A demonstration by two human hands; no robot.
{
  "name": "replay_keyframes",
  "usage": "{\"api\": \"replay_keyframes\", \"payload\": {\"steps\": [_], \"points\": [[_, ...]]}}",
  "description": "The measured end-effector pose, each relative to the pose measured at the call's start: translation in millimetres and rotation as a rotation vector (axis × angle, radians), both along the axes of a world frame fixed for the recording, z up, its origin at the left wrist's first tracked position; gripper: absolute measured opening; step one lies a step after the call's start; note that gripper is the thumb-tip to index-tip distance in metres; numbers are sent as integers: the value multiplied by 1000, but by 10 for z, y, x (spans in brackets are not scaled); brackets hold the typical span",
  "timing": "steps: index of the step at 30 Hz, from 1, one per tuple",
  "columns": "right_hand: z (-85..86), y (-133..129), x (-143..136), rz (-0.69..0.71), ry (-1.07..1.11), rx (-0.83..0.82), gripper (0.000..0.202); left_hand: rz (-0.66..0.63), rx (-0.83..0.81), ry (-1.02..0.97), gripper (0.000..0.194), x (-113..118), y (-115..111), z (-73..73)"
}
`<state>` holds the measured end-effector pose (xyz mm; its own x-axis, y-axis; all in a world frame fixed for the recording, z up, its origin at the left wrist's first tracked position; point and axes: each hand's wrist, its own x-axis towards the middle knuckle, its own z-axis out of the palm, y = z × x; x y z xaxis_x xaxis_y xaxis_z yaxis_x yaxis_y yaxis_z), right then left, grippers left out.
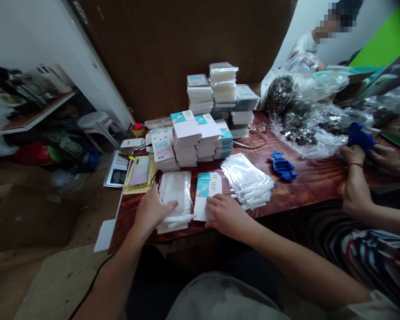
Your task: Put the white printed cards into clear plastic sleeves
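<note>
My left hand [151, 211] rests at the left edge of a stack of clear plastic bags [176, 189]. Its thumb is stretched out over the top bag, and the fingers are partly hidden along the side. My right hand [228, 214] has its fingers bent over the right edge of a printed card [200, 209], white with a blue-green top, on a small pile. To the right of this hand lies a fanned pile of filled clear packets [248, 180].
Stacks of cards [186, 131] and packed bundles [223, 84] rise behind. A phone [139, 170] lies left. A blue plastic mould-like piece [283, 166] is on the table; another person's hands [355, 155] hold a similar one. Bags of shiny metal parts [300, 129] lie at right.
</note>
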<state>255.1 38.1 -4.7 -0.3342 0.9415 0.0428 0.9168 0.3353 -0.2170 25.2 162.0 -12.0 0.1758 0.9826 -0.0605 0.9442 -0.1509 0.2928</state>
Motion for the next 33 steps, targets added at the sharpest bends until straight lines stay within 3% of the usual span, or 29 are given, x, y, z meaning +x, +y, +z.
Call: {"api": "replay_keyframes", "payload": {"steps": [4, 8, 11, 14, 16, 18, 20, 25, 33], "points": [[28, 4, 18, 103, -107, -43, 13, 40, -103, -94, 61, -28, 66, 29], [42, -35, 156, 37, -38, 24, 16, 5, -87, -246, 17, 15, 70, 23], [102, -86, 309, -251, 191, 233, 20, 82, -189, -652, 17, 121, 56, 25], [186, -145, 392, -665, 662, 408, 24, 224, -396, -1138, 16, 265, 56, 32], [200, -183, 358, -778, 1088, 294, 30, 326, -502, -1329, 19, 358, 64, 19], [152, -216, 259, -734, 1441, 13, 35, 414, -556, -1429, 19, 433, 70, -10], [57, -247, 135, -675, 1611, -221, 38, 456, -557, -1478, 19, 487, 67, -43], [-126, -291, -39, -652, 1639, -307, 37, 430, -565, -1529, 25, 542, 35, -61], [-138, -174, -94, -795, 1571, -169, 36, 499, -568, -1652, 21, 637, -59, -16]]}}
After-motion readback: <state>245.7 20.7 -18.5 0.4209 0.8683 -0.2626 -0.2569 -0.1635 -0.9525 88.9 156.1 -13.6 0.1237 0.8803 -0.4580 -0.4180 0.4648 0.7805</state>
